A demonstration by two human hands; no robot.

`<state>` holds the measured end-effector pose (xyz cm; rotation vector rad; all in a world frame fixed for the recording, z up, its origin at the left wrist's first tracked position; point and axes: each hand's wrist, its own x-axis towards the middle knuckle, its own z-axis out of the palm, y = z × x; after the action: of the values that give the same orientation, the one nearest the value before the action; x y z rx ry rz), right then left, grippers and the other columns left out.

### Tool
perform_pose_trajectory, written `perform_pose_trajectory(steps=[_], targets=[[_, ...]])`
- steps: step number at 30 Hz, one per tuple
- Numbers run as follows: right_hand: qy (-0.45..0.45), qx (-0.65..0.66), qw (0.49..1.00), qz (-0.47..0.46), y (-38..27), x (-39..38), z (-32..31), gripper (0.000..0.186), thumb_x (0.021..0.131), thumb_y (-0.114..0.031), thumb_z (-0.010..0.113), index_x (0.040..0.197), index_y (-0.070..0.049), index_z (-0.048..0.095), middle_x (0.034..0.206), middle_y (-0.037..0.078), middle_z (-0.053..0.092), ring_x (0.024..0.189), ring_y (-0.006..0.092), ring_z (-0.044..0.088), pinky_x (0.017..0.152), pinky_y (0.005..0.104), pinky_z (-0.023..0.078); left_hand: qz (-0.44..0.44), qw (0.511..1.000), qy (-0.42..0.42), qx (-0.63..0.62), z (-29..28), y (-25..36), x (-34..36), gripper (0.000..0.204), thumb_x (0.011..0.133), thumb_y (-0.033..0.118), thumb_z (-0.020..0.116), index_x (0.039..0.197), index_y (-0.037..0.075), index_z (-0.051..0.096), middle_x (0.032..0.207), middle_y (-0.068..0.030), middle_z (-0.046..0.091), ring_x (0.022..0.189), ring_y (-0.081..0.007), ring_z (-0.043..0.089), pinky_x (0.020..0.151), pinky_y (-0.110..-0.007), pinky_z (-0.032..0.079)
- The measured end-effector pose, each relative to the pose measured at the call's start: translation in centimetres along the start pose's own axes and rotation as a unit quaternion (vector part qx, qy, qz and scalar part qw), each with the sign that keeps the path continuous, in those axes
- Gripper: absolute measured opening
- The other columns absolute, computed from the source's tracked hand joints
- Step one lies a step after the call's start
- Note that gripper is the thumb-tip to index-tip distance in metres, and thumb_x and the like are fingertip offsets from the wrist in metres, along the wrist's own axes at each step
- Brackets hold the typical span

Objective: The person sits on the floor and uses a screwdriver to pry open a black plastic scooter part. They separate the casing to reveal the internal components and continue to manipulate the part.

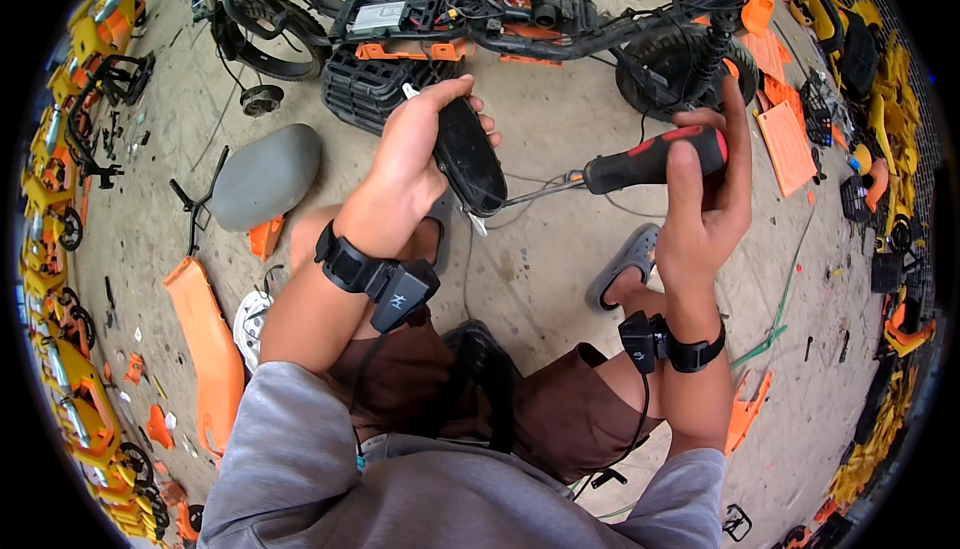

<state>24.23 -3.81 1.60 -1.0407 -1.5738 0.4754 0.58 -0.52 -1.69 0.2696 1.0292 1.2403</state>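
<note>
Black oblong part (pixel 472 161) juts from the left grip (pixel 413 151) toward screwdriver (pixel 625 168).

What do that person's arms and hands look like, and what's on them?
Each arm has a short grey sleeve and a black strap carrying a chunky black box with a small white mark and a thin black cable. The left grip and right grip are bare, without gloves.

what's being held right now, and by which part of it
The left grip holds a black oblong part around its upper portion; the right grip holds a screwdriver by the rear of its red-and-black handle.
</note>
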Motion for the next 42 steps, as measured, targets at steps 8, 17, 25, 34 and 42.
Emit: perform_pose_trajectory(steps=[8, 17, 25, 34, 42], targets=[[-0.035, -0.025, 0.999, -0.023, -0.9, -0.2, -0.2, 0.066, 0.100, -0.042, 0.042, 0.149, 0.002, 0.035, 0.117, 0.012, 0.060, 0.086, 0.0099, 0.053, 0.079, 0.0240, 0.045, 0.002, 1.000, -0.006, 0.014, -0.6, -0.5, 0.8, 0.021, 0.092, 0.024, 0.063, 0.086, 0.004, 0.059, 0.074, -0.0106, 0.064, 0.070, -0.0244, 0.066, 0.068, -0.036, 0.057], [-0.059, 0.064, 0.996, 0.010, -0.9, 0.3, -0.3, 0.065, 0.090, -0.023, 0.050, 0.148, 0.002, 0.035, 0.125, 0.018, 0.059, 0.100, 0.0177, 0.056, 0.092, 0.0314, 0.045, 0.008, 1.000, -0.006, -0.007, -0.4, -0.4, 0.7, 0.016, 0.093, 0.020, 0.061, 0.094, 0.004, 0.058, 0.081, -0.0065, 0.061, 0.071, -0.0211, 0.064, 0.070, -0.039, 0.059], [-0.063, 0.049, 0.997, -0.011, -0.5, 0.4, -0.4, 0.062, 0.090, -0.020, 0.052, 0.147, 0.001, 0.038, 0.126, 0.015, 0.059, 0.093, 0.0113, 0.055, 0.087, 0.0274, 0.045, 0.015, 1.000, -0.004, 0.003, -0.3, -0.3, 0.6, 0.015, 0.093, 0.019, 0.062, 0.097, 0.005, 0.057, 0.082, -0.0058, 0.060, 0.072, -0.0204, 0.064, 0.070, -0.040, 0.059], [-0.040, 0.095, 0.991, -0.080, -0.3, 0.6, -0.4, 0.060, 0.085, -0.010, 0.059, 0.143, 0.001, 0.044, 0.120, 0.015, 0.061, 0.087, 0.0110, 0.059, 0.072, 0.0249, 0.047, 0.001, 1.000, -0.010, -0.009, 0.1, -0.1, 0.3, 0.014, 0.094, 0.018, 0.061, 0.095, 0.005, 0.057, 0.082, -0.0060, 0.060, 0.072, -0.0210, 0.064, 0.071, -0.040, 0.059], [-0.046, 0.102, 0.993, -0.039, -0.7, 0.4, -0.4, 0.061, 0.084, -0.002, 0.061, 0.142, -0.001, 0.044, 0.119, 0.015, 0.062, 0.079, 0.0114, 0.060, 0.076, 0.0261, 0.049, -0.024, 1.000, -0.007, 0.002, 0.4, 0.2, -0.2, 0.014, 0.093, 0.018, 0.062, 0.094, 0.005, 0.057, 0.082, -0.0066, 0.061, 0.072, -0.0209, 0.063, 0.076, -0.043, 0.058]])
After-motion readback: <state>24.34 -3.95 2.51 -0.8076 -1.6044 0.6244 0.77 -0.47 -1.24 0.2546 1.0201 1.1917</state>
